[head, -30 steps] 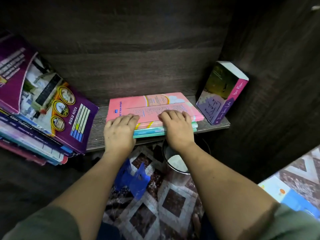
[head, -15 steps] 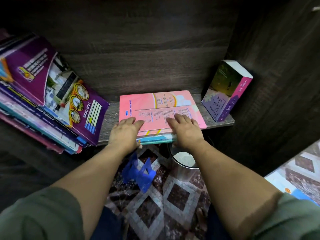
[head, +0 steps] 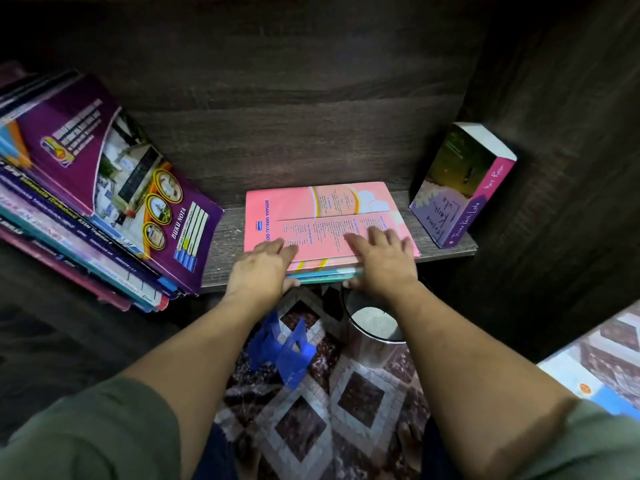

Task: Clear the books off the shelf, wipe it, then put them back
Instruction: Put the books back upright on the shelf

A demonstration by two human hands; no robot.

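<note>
We grip the pink book stack (head: pixel 322 223) at the dark wooden shelf's (head: pixel 225 244) front edge, left hand (head: pixel 259 268) and right hand (head: pixel 381 261) clamped, thumbs beneath; patterned floor (head: pixel 346 403) below.

Dim warm light, dark shadowed corners, wide-angle edge bending, slight motion blur

A home study corner: a dark wooden shelf (head: pixel 446 249) with schoolbooks (head: pixel 104 188), above a patterned rug (head: pixel 346 410).
</note>
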